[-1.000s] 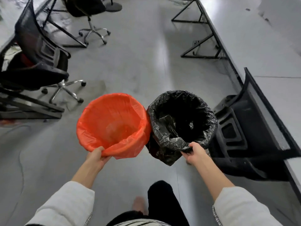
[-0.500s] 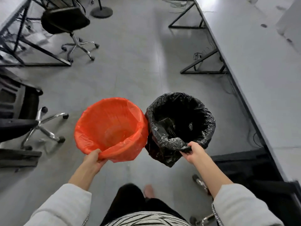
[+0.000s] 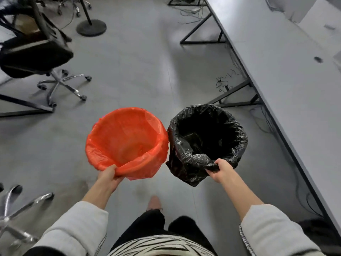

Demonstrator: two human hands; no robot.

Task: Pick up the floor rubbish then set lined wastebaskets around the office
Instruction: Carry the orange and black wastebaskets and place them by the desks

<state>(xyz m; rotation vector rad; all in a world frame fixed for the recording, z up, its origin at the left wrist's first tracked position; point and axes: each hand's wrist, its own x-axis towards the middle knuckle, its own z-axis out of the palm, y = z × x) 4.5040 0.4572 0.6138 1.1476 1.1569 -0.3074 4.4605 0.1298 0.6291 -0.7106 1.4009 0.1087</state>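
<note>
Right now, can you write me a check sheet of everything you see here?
Surface: grey floor, no rubbish seen.
Job's things: orange-lined wastebasket and black-lined wastebasket, side by side, carried above the floor.
Clutter: nothing seen.
Grips: left hand grips the orange rim; right hand grips the black liner's rim.
Cables: loose wires under the long desk.
Surroundings: office chair, round stand base.

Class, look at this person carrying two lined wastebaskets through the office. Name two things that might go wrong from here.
1. The right hand pinches mainly the black liner at the rim of its wastebasket, so the liner may slip off or tear.
2. The two wastebaskets, the orange-lined one in the left hand, hide the floor ahead; chair legs and loose cables lie near, a likely trip risk.
</note>
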